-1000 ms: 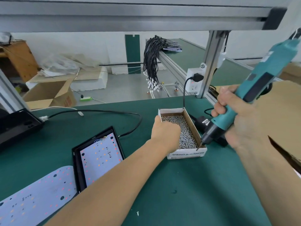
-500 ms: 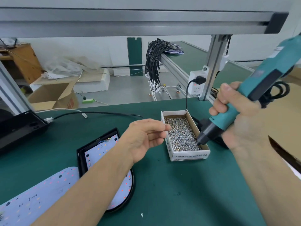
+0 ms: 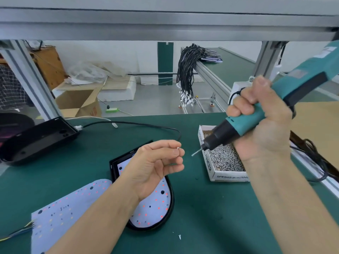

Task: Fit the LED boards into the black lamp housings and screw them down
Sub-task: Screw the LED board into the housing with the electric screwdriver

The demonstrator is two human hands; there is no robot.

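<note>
screw pinched in the left hand, driver gripped in the right

the left hand (image 3: 156, 165) hovers palm-up over the green bench mat (image 3: 201, 217), its thumb and forefinger pinching one small silver screw (image 3: 177, 147) while the other fingers curl loosely beneath. the right hand (image 3: 264, 125) is wrapped firmly round the teal electric screwdriver (image 3: 286, 96), which slants down to the left; its bit tip (image 3: 194, 153) points toward the pinched screw and sits near it, not touching.

behind the driver's black nose stands an open white cardboard box of screws (image 3: 222, 158), heaped with silver pieces (lettering runs along its front wall, only partly readable). below the left wrist lies a black lamp housing (image 3: 169, 202) with a white led board (image 3: 152, 211) seated inside it, red dots showing across the board; the forearm covers much of it. just left of that housing a second led board (image 3: 69, 208) lies loose on the mat, thin coloured wires (image 3: 16, 233) trailing from its lower left corner. another empty black housing (image 3: 36, 140) rests at the far left of the bench, tilted, with a black cable (image 3: 137, 124) curving across the mat behind the hand. one stray screw (image 3: 180, 236) lies on the mat near the front edge.
</note>
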